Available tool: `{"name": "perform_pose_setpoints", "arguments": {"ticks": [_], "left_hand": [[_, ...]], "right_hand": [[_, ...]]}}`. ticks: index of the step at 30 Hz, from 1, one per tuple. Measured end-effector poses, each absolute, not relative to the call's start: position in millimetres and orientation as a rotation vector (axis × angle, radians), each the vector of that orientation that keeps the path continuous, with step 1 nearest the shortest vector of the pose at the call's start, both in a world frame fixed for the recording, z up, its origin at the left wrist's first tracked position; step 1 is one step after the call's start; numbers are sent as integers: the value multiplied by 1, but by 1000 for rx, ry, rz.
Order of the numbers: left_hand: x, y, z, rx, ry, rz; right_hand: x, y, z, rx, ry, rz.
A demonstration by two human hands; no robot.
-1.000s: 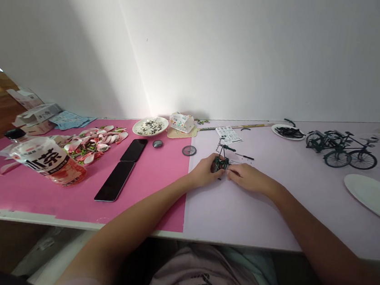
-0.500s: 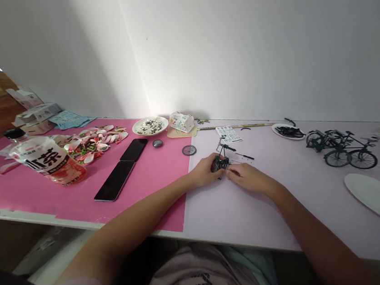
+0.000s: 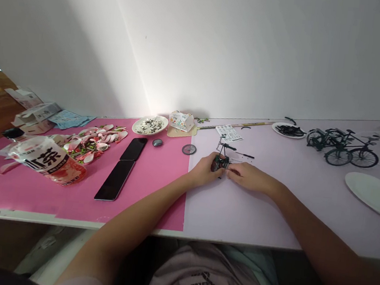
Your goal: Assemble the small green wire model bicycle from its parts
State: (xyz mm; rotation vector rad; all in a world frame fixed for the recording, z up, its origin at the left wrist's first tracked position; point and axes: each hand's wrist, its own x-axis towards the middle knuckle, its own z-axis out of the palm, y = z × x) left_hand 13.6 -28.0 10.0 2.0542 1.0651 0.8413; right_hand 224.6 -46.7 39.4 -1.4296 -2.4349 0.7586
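Partly built dark green model bicycle [image 3: 222, 150] upright on lilac tabletop [image 3: 237, 212], between both hands. Left hand [image 3: 204, 171] grips its lower part, thumb on near side, fingers around left side. Right hand [image 3: 248, 175]: curled fingertips against or just beside its right side; can't tell if they pinch anything. Loose spoked wheel [image 3: 189, 149] lies left, apart from fingers.

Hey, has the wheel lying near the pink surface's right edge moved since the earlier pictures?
No, not visibly. The wheel stays at the same place along the right edge of the pink surface; the whole view shifted very slightly.
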Motion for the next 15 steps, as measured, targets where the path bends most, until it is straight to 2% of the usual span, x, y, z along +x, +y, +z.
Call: {"name": "perform_pose_setpoints", "arguments": {"ticks": [15], "left_hand": [[14,-30,12,2064,1075,830]], "right_hand": [[225,-49,40,-1460,-2426,741]]}}
